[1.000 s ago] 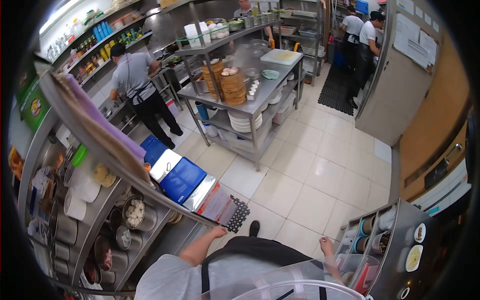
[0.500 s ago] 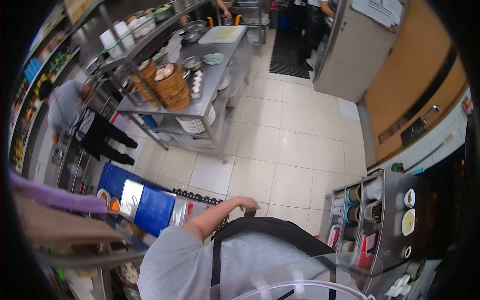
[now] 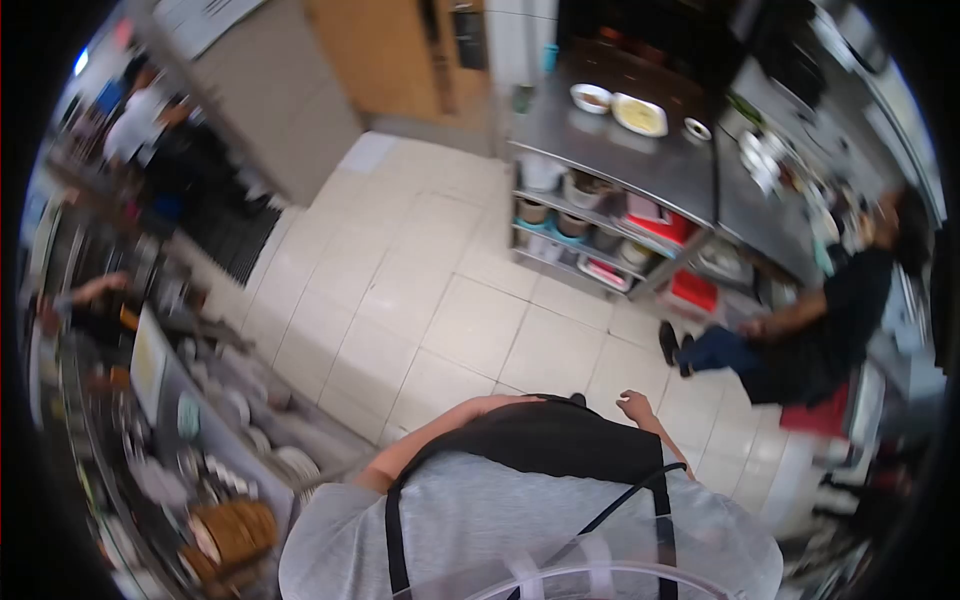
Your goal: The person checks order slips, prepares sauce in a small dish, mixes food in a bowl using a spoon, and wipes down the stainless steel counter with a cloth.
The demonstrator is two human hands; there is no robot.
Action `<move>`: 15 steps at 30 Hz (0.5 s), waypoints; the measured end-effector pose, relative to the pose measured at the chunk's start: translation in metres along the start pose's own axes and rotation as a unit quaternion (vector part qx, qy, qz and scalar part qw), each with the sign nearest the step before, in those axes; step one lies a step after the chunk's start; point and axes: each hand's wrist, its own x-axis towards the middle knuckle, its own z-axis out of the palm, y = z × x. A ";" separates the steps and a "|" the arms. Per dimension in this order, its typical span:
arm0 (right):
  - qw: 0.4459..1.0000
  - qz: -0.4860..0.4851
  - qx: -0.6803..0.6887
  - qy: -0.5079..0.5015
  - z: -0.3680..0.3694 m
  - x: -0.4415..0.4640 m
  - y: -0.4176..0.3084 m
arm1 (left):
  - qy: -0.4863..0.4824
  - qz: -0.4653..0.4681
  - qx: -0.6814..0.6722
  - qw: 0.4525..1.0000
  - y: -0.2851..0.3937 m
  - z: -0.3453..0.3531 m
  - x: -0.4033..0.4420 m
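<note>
My left hand (image 3: pixel 512 402) lies against the top of my black apron (image 3: pixel 490 440); its fingers are smeared and partly lost against the cloth. To the right, my right hand (image 3: pixel 632 404) hangs in front of the apron over the tiled floor (image 3: pixel 450 320), its fingers a little apart and nothing in them. Beyond it stands a steel counter (image 3: pixel 610 155) bearing a small white bowl (image 3: pixel 591 98) and a white dish of yellow food (image 3: pixel 640 115). Neither hand touches the counter.
At the right a person (image 3: pixel 830 320) in dark clothes stands by the counter. At the lower left, a steel table holds bamboo steamers (image 3: pixel 235 530) and a cutting board (image 3: pixel 148 365). A person in white (image 3: pixel 140 130) stands upper left, near a wooden door (image 3: pixel 400 60).
The view has swung right, bringing the steel counter and the person in dark clothes into sight. My left hand has come from the shelf edge to my apron. My right hand is visible again.
</note>
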 end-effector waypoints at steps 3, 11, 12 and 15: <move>0.997 0.070 0.010 0.012 0.018 -0.068 0.035 | -0.085 -0.076 0.071 0.991 -0.027 -0.019 0.014; 0.965 0.246 0.091 0.019 0.074 -0.201 0.122 | -0.175 -0.341 0.793 0.473 -0.147 -0.093 0.142; 0.958 0.265 0.110 0.020 0.069 -0.211 0.121 | -0.142 -0.350 0.842 0.385 -0.154 -0.097 0.162; 0.947 0.281 0.148 0.058 0.065 -0.220 0.152 | -0.052 -0.313 0.865 0.387 -0.159 -0.104 0.220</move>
